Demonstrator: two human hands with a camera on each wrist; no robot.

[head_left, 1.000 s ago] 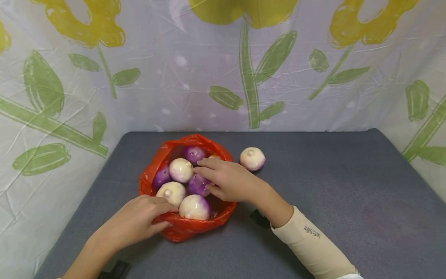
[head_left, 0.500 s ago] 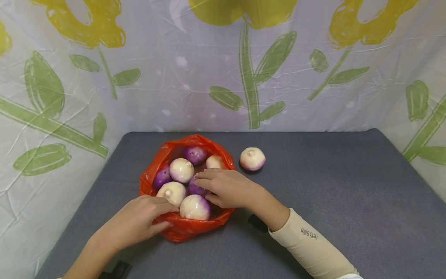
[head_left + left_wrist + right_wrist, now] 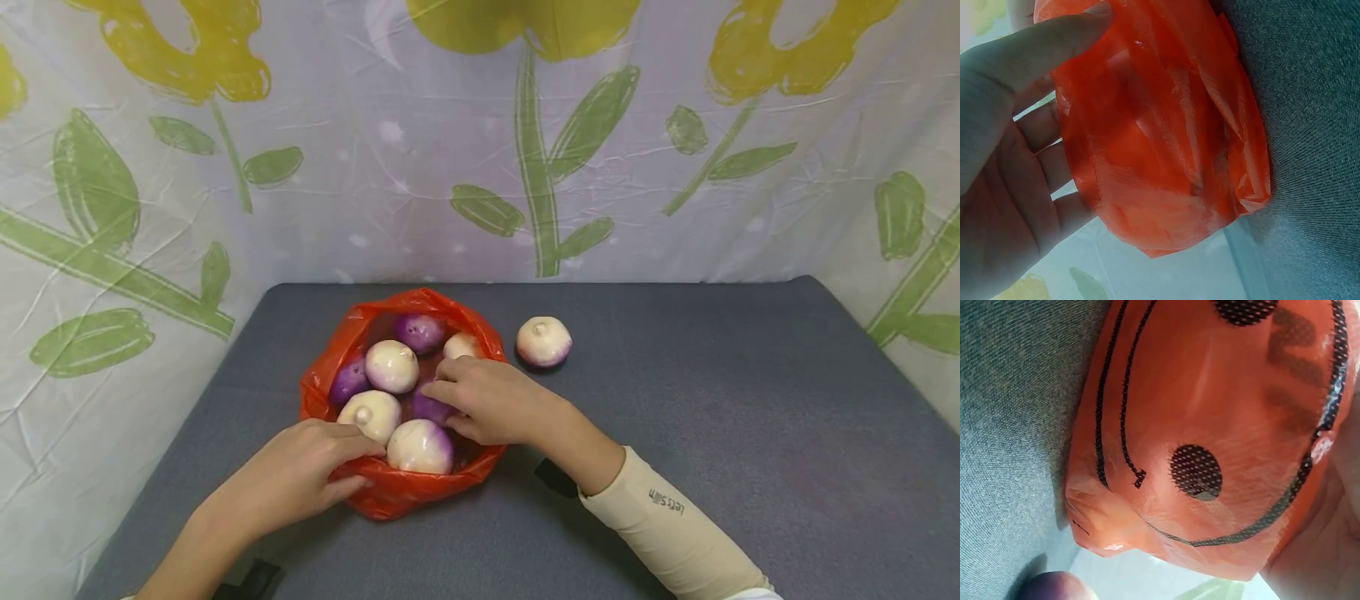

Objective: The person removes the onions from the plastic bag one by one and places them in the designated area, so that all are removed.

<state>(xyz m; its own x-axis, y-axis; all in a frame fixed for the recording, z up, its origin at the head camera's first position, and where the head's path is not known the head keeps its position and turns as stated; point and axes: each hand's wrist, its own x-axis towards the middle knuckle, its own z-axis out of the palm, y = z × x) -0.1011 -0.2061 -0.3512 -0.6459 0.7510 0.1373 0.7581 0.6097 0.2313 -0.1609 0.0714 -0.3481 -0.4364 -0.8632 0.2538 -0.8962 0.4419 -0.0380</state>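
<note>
A red plastic bag stands with its mouth wide and several purple-and-white turnips inside. My left hand holds the bag's near-left rim; the left wrist view shows the thumb outside the plastic and the fingers on the other side. Over the right rim reaches my right hand, its curled fingers and thumb around a purple turnip inside the bag. Its fingertips are partly hidden. Beside them lie a white-topped turnip and another pale turnip.
One loose turnip sits on the grey table, just right of the bag. Behind the table hangs a flower-printed cloth. The bag's right side carries a black print.
My right hand has drawn back and down a little, uncovering a pale turnip at the bag's far right. The purple turnip under its fingers has shifted slightly. My left hand stays put.
</note>
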